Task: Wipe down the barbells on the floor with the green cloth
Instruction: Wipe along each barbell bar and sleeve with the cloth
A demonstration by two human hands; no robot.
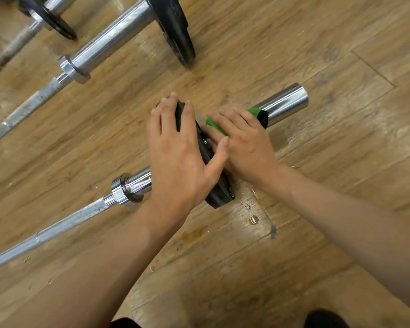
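Wood-plank floor, wet spots beside the near barbell

Hidden: most of the green cloth, under your right hand, with only two green edges showing; the middle of the black plate, under your left hand; part of the near barbell sleeve, beneath both hands.
Cut off: the near barbell's shaft, at the left edge; the second barbell and the far plate, at the top edge; dark shapes at the bottom edge, unidentifiable.
Blurred: the third barbell, top-left corner.
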